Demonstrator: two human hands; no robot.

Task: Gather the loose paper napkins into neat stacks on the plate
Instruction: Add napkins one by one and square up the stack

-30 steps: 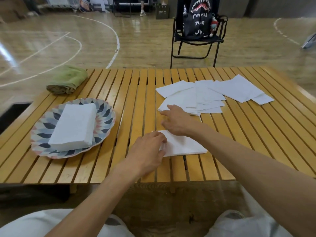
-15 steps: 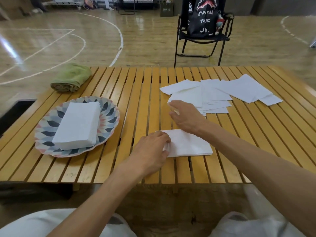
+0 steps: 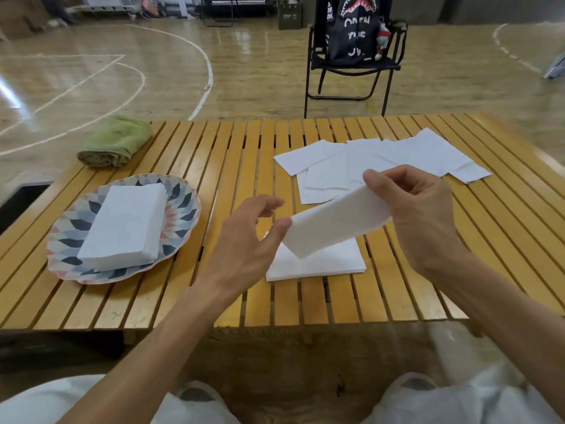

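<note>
Held napkin (image 3: pixel 336 223): white, folded, lifted above the tabletop (image 3: pixel 238 154) and tilted, just right of the plate (image 3: pixel 186 209) and over a small flat pile (image 3: pixel 321 264). Gripped at its far upper end by the right hand (image 3: pixel 419 215), thumb on top and fingers (image 3: pixel 385 182) curled round the edge. Touched at its near lower corner by the left hand (image 3: pixel 244 240), thumb tip against the paper, other fingers loosely spread and slightly bent above it; whether they actually pinch the sheet cannot be told.

Small flat pile: white napkins squared up on the slats, right of the plate and near the front edge, partly hidden by the held napkin.

Plate: round, scalloped, patterned in blue, pink and grey diamonds, on the left half of the tabletop. Inside it, one neat stack of white napkins (image 3: pixel 125 224), edges aligned, lying diagonally across the middle.

Loose napkins (image 3: pixel 376 160): white sheets overlapping in an untidy spread, well right of the plate and farther back, beyond the hands.

Green cloth (image 3: pixel 116 142): rolled, behind the plate at the far left corner.

Beyond the tabletop, farther than the plate: a black folding chair (image 3: pixel 351 71) on a wooden court floor, carrying a dark bag (image 3: pixel 354 29) with a shark-mouth print.
</note>
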